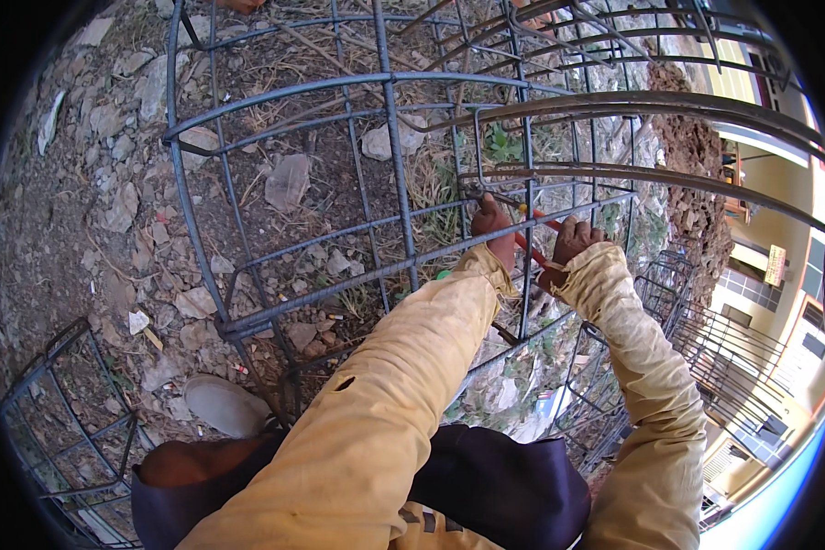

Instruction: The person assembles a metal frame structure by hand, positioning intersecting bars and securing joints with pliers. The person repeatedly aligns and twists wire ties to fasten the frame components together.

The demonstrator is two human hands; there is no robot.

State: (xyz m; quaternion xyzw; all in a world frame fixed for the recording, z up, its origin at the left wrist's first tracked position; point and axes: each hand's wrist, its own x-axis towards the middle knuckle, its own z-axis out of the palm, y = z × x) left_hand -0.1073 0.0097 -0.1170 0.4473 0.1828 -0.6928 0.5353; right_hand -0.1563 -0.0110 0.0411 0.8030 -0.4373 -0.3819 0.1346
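Observation:
My right hand (pixel 570 247) is closed around the red handles of a pair of pliers (pixel 535 253). The jaws point left toward a joint in a steel rebar cage (pixel 394 183). Just left of the pliers, my left hand (pixel 493 225) is closed at that joint, its thumb up near the bars. Whatever its fingers pinch is too small or hidden to make out. Both forearms wear long tan sleeves, and the left one passes over the cage's near bar.
Long bent bars (pixel 669 101) run off to the right. More rebar cages stand at the lower left (pixel 73 412) and right (pixel 669 284). Stones (pixel 289 181) and rubble cover the ground, with a shoe (pixel 225 406) on it. Buildings (pixel 752 275) line the right side.

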